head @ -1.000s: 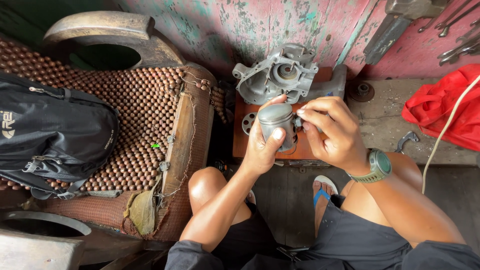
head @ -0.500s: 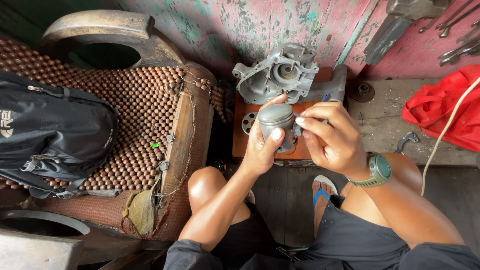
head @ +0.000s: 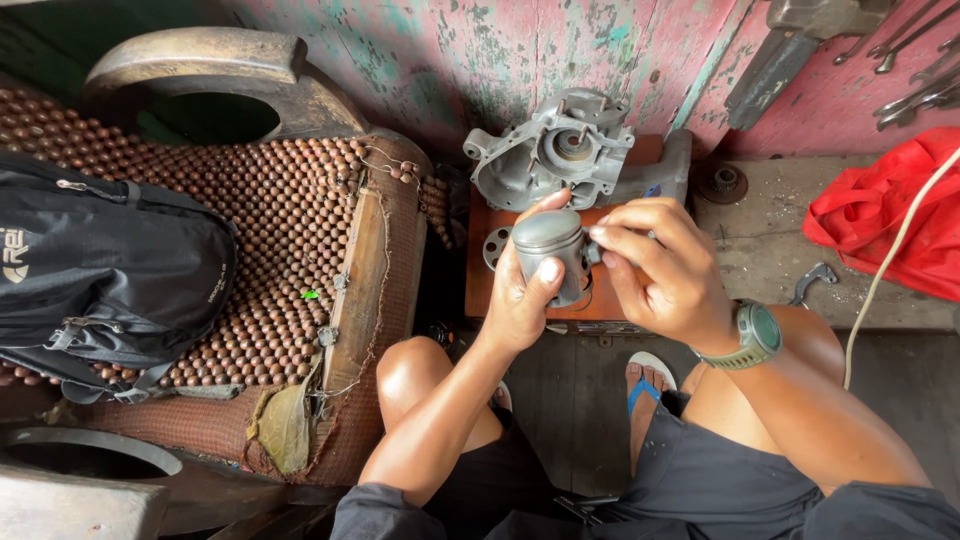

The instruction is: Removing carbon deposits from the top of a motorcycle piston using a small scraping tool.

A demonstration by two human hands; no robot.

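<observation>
Matt grey metal piston, dull cast-metal casing, wooden-beaded seat cover

Black backpack lying on a beaded seat cover; grey engine casing near pink wall; red bag at right.

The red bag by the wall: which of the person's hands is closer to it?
Right. The right hand works at the metal piston's side, on the red bag's side of it; the left hand grips the piston farther away.
</observation>
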